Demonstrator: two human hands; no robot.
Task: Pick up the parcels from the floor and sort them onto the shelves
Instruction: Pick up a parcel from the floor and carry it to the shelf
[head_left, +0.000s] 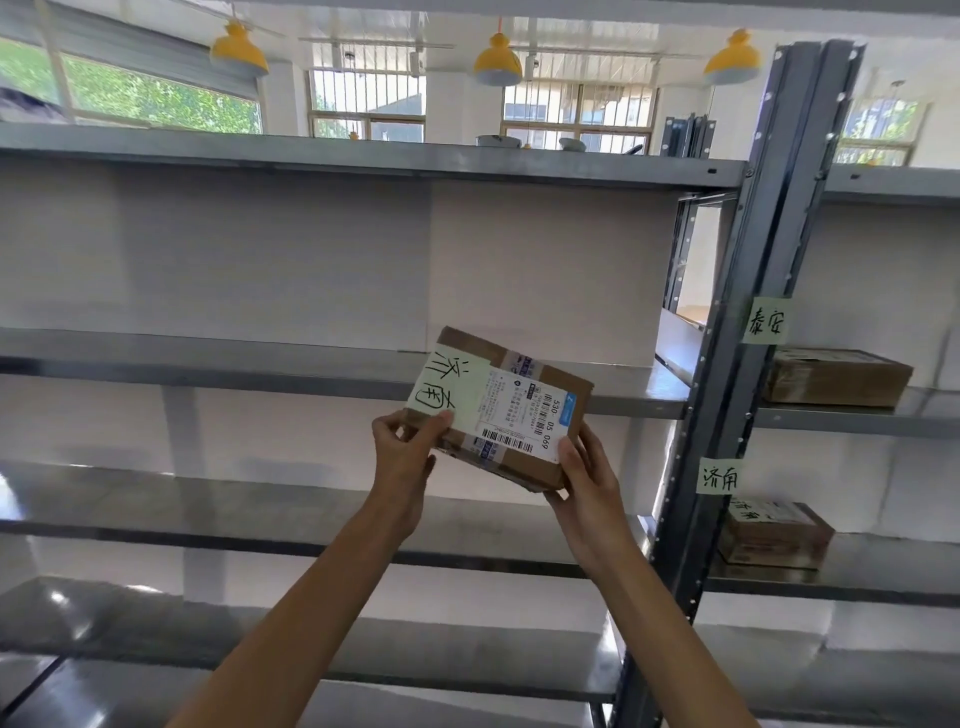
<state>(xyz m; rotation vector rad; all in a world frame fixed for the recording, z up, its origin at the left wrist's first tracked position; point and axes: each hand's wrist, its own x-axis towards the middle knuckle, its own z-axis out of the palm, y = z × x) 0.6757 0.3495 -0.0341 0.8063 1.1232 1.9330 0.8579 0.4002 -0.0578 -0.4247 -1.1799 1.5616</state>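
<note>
Parcel sorting room, small courier depot type. Grey steel shelving (363, 156), bolted slotted upright (769, 291), several tiers, mostly bare. Handwritten destination tags on upright: upper green note (767, 320), lower green note (719, 475). Taped cardboard parcels on right bays: upper parcel (836, 376), lower parcel (776, 535) bearing handwritten label. Held carton (511, 410) carries barcoded shipping label. Yellow pendant lamps (497, 60), barred windows (366, 91) behind.

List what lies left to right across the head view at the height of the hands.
Left hand → held parcel → right hand → grey shelf upright → green note → parcel on the right-hand shelf.
</note>
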